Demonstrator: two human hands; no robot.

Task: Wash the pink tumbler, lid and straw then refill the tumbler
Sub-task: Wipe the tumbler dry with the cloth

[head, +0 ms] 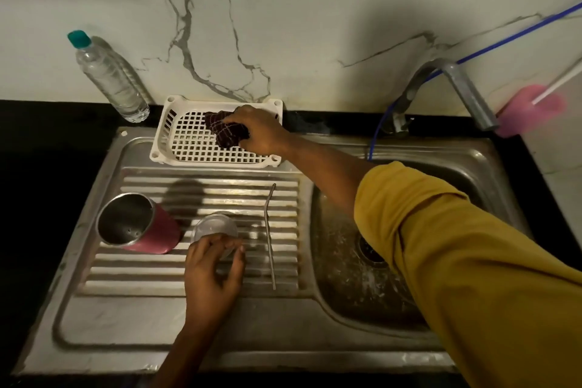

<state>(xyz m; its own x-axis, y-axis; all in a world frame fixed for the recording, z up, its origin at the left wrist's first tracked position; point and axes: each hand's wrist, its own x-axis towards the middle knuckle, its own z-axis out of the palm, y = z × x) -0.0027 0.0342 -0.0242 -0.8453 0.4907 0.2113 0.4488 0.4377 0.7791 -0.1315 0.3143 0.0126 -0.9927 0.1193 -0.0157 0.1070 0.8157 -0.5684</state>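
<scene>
Left grip point(214, 271): fingers curled round the near side of the clear lid point(215, 227), clamped on it, at the middle of the ribbed steel surface point(132, 318); I cannot tell if the lid rests on the ribs
Right grip point(259, 131): clamped on a dark cloth point(225, 132), over the white basket point(185, 142) at the back edge of the surface
Pink tumbler point(157, 236): on the ribs near the left edge of the surface, just beside the lid, its open end showing the steel inside
Straw point(268, 236): metal, bent at the far end, lying flat on the ribs near the right edge by the sink bowl point(346, 277), apart from the lid
Water bottle point(110, 75): clear with a teal cap, by the wall near the back left corner
Tap point(463, 91): at the back, above the sink bowl
</scene>
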